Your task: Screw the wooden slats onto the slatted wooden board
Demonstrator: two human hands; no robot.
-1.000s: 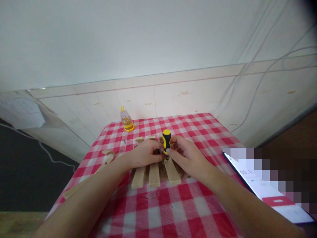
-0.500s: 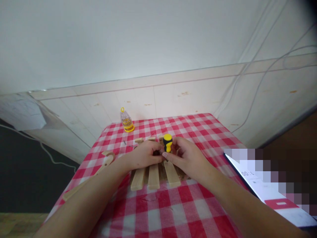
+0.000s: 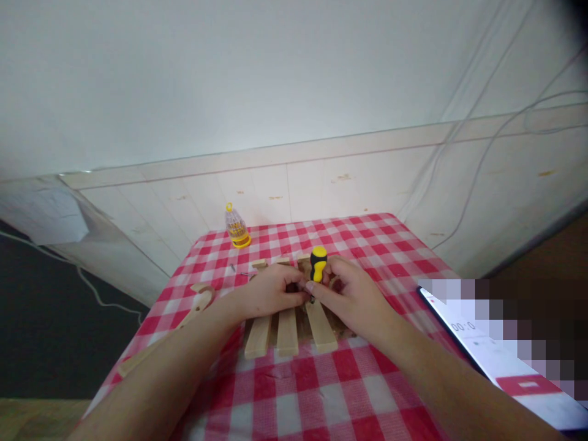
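A stubby yellow-and-black screwdriver (image 3: 318,264) stands upright over the rightmost of several pale wooden slats (image 3: 322,327). My right hand (image 3: 351,291) is closed around the lower part of it, thumb in front. My left hand (image 3: 275,288) lies across the other slats, its thumb and fingertips pinched together beside the screwdriver's lower end. What sits in that pinch is hidden. Under the right thumb a small dark spot shows on the slat. Left of my left forearm lies a curved wooden piece (image 3: 202,300) with a hooked end.
A red-and-white checked cloth (image 3: 294,410) covers the table. Near the back stands a clear bottle-shaped container (image 3: 237,228) with a yellow base. Small metal screws (image 3: 233,268) lie left of the slats. A lit screen (image 3: 487,343) is at the right; cables (image 3: 478,159) hang along the wall.
The whole view has shifted slightly. The screwdriver's top has tipped a little to the right relative to the slats; both hands keep nearly the same place.
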